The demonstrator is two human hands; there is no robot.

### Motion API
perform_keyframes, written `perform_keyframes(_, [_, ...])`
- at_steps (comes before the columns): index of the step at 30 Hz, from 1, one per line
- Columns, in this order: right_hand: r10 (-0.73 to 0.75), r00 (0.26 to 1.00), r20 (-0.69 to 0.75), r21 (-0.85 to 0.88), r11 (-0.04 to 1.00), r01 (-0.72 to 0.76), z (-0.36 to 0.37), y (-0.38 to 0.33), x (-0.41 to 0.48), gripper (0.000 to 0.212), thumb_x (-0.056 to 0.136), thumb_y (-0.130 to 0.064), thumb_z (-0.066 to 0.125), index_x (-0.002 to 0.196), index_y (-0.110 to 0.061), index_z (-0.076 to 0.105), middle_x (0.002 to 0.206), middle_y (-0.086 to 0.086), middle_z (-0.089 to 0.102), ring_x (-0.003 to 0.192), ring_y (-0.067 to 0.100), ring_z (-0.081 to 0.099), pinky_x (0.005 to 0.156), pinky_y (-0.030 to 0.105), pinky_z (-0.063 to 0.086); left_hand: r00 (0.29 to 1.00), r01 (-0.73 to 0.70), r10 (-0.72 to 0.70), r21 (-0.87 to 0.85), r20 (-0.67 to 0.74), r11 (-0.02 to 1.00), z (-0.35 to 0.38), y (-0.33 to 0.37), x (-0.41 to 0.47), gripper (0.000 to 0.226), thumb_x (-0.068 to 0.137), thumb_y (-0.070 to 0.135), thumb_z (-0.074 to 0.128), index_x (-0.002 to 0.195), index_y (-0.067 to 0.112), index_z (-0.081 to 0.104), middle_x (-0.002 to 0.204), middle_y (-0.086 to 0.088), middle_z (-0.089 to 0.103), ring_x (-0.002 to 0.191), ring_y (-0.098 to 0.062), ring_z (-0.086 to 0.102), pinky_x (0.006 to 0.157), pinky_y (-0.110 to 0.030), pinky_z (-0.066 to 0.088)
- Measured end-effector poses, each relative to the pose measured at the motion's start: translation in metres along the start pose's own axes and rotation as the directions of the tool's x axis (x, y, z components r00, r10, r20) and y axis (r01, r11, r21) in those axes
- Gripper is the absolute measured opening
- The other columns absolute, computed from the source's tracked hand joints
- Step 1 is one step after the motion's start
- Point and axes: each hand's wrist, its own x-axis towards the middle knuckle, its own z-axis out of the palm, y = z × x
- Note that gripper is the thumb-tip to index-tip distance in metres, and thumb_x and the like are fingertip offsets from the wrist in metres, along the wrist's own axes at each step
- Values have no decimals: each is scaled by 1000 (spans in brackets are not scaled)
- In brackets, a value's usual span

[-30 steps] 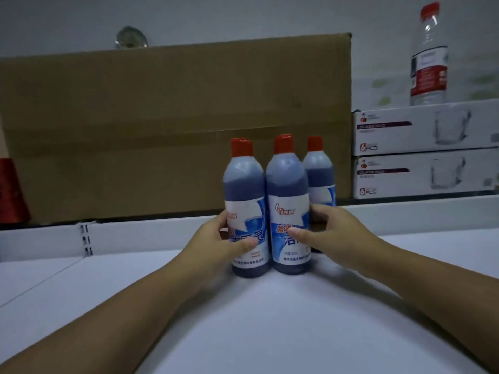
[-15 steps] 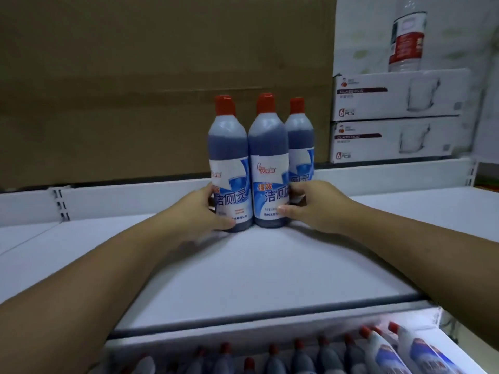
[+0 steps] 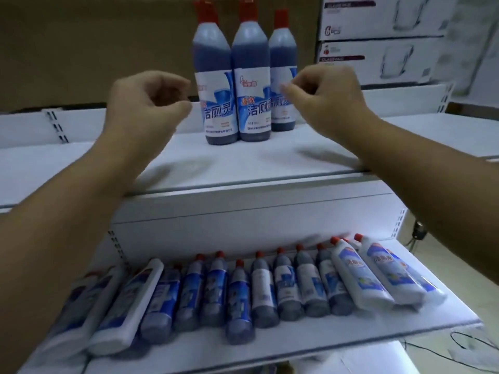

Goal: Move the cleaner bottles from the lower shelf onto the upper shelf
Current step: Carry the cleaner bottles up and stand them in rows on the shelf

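Observation:
Three blue cleaner bottles [image 3: 251, 85] with red caps stand upright together on the white upper shelf [image 3: 243, 163]. My left hand [image 3: 145, 103] hovers just left of them, fingers loosely curled and holding nothing. My right hand [image 3: 324, 98] hovers just right of them, also loosely curled and empty, partly covering the rightmost bottle. Below, the lower shelf [image 3: 324, 333] carries a row of several more blue bottles [image 3: 240, 292], flanked by white bottles on the left [image 3: 127, 306] and on the right [image 3: 370, 273].
A large brown cardboard box [image 3: 94, 49] stands behind the upper shelf. Two stacked white glass-mug cartons [image 3: 378, 41] sit at the back right. White shelf backing and slotted uprights [image 3: 399, 222] run between the two shelves. Cables [image 3: 469, 344] lie on the floor at lower right.
Both hands have let go of the three bottles and pulled back toward me. The view has tilted down, bringing the lower shelf and its bottles fully into sight.

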Motion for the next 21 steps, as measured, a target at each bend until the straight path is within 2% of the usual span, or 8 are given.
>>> perform_keyframes(3, [-318,919,-234,235,898,371,-24,-33,-67,25,89,-17,58,72,-2,68,61,-3,54,51,4,46,53,18,42,958,-283,286,-76,28,956,-17,8,-81,13,85,11,57,93,14,67,69,7,61,55,-9,57,51,-17,46])
perform_keyframes(5, [-411,893,-182,325,832,449,-24,-41,-120,23,85,-8,58,65,-3,66,56,-3,48,48,6,38,52,13,34,935,-326,334,-78,117,942,-16,-11,-129,13,84,14,52,85,17,64,71,5,59,60,-11,56,55,-19,45])
perform_keyframes(7, [-364,931,32,387,863,324,-2,-27,-164,26,82,-14,58,59,-6,64,53,-5,48,49,4,39,52,11,32,954,-210,210,-26,215,977,-4,-51,-166,15,83,16,53,78,21,65,79,9,61,68,-7,58,61,-15,45])
perform_keyframes(9, [-160,932,326,303,951,57,36,3,-198,25,83,-24,59,61,-13,65,53,-6,54,52,8,46,52,13,33,946,174,-168,5,276,985,17,-101,-196,22,85,12,58,72,28,65,77,8,64,66,-5,58,60,-15,47])
perform_keyframes(11, [170,797,579,48,969,-242,75,39,-229,22,85,-29,60,64,-26,64,56,-8,56,59,11,53,57,21,36,798,494,-490,83,352,865,39,-145,-223,30,88,5,59,75,32,63,72,5,65,68,-10,59,59,-19,48])
perform_keyframes(13, [399,577,713,-144,888,-437,107,70,-265,16,86,-30,58,72,-28,64,67,-4,61,72,18,60,59,25,38,690,577,-606,204,396,790,61,-176,-247,30,88,8,59,76,35,59,79,9,65,76,-15,61,62,-19,45])
perform_keyframes(16, [533,398,747,-282,796,-536,138,83,-305,14,85,-33,56,90,-27,68,89,1,66,89,24,63,66,26,42,571,659,-732,324,372,679,95,-188,-264,11,85,18,61,89,28,61,93,5,67,87,-15,61,70,-19,43])
perform_keyframes(21, [662,386,643,-335,695,-636,160,60,-327,35,88,-41,52,115,-19,56,109,3,66,88,20,59,71,25,41,408,788,-840,327,357,522,141,-184,-268,33,83,32,65,109,16,52,101,2,59,86,-15,55,73,-25,42])
